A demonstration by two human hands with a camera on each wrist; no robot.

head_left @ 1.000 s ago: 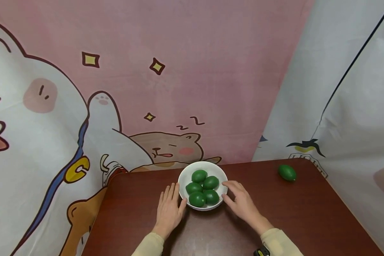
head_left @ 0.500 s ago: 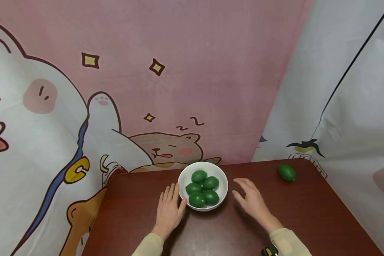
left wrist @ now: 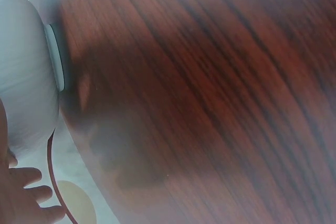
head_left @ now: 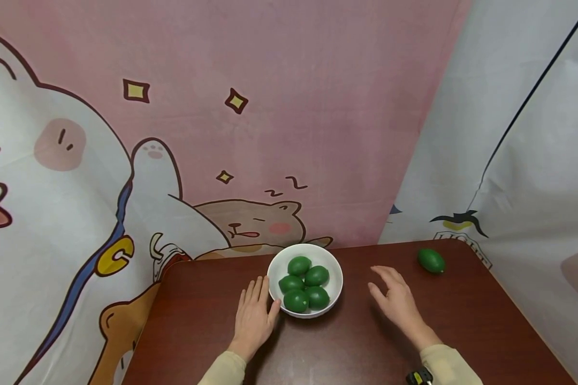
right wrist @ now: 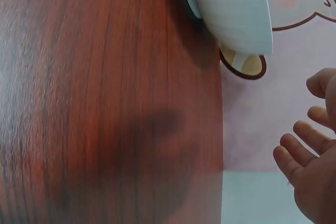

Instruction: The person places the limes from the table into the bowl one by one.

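Note:
A white bowl with several green limes in it stands near the table's far edge. My left hand lies along the bowl's left side, fingers straight and fingertips right at the rim. In the left wrist view, the left fingers show beside the bowl's outer wall. To the right of the bowl, my right hand hovers over the table, fingers relaxed and nothing in them. The right wrist view shows its spread fingers apart from the bowl. A single lime lies at the far right.
The dark red-brown wooden table ends just behind the bowl. A pink and white cartoon-printed cloth hangs behind it and at the sides. A dark device is strapped at the right wrist, by the sleeve.
My right hand has left the bowl's right side and moved rightward, towards the single lime. The left hand, the bowl and the limes have stayed put.

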